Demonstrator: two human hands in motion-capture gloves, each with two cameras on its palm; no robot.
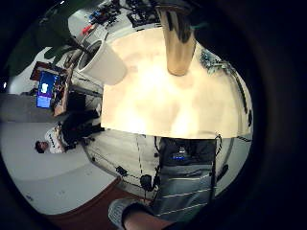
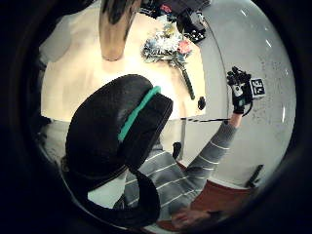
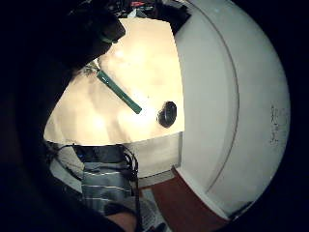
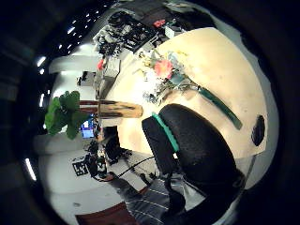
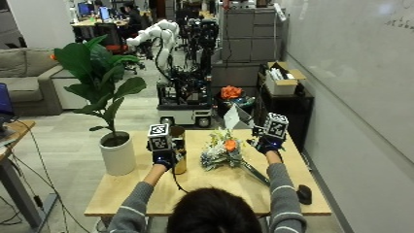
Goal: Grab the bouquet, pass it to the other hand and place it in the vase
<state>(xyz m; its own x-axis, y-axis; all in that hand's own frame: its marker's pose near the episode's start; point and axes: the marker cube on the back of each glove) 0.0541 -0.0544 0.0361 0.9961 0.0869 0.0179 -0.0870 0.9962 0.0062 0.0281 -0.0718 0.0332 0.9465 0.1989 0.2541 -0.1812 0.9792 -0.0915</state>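
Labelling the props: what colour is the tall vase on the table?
Shiny gold, metallic; the tall vase shows best in the outside view.

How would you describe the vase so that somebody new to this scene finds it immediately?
Start at the wooden table. The vase stands upright on it between the white plant pot and the bouquet. It is the only tall, shiny golden cylinder there.

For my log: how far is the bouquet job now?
Nothing is done yet. The bouquet lies on the table, beside the vase. The left hand and right hand hover with nothing in hand. Pickup, pass and placing remain.
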